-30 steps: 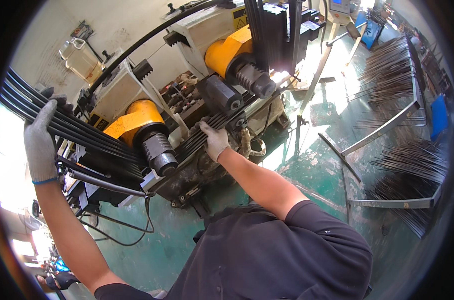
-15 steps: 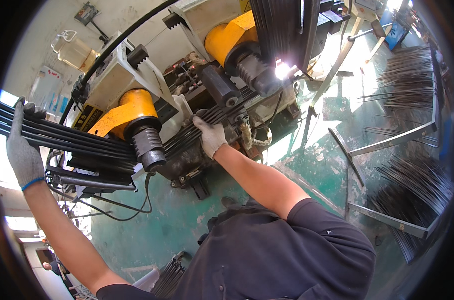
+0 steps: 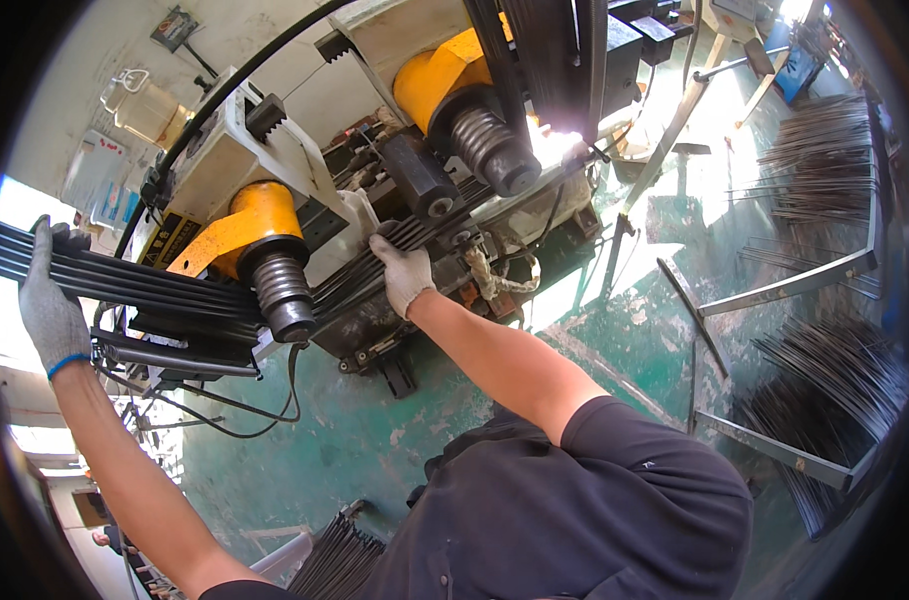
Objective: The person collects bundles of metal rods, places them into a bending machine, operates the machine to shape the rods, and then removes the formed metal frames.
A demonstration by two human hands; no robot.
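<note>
A row of several long dark metal rods (image 3: 155, 285) runs from the far left, under the left grooved roller (image 3: 281, 293), and on through the machine to the right. My left hand (image 3: 55, 315), in a grey knit glove with a blue cuff edge, is closed around the rods near the left rim. My right hand (image 3: 407, 277), also gloved, rests on the same rods between the two rollers. Its thumb and fingers are wrapped over their near edge, partly hidden. Beyond it are a black hexagonal block (image 3: 418, 175) and the right grooved roller (image 3: 495, 150) on its yellow arm (image 3: 440, 75).
Dark upright bars (image 3: 550, 70) stand by the right roller, beside a bright glare. Racks hold thin rods (image 3: 825, 160) and more rods (image 3: 835, 375) on the right. A bundle of rods (image 3: 337, 555) lies low at the left. Cables (image 3: 245, 432) hang below the machine.
The view has shifted slightly. Both hands keep their hold on the rods. The dark bars by the right roller have swung, and a gap shows between them.
</note>
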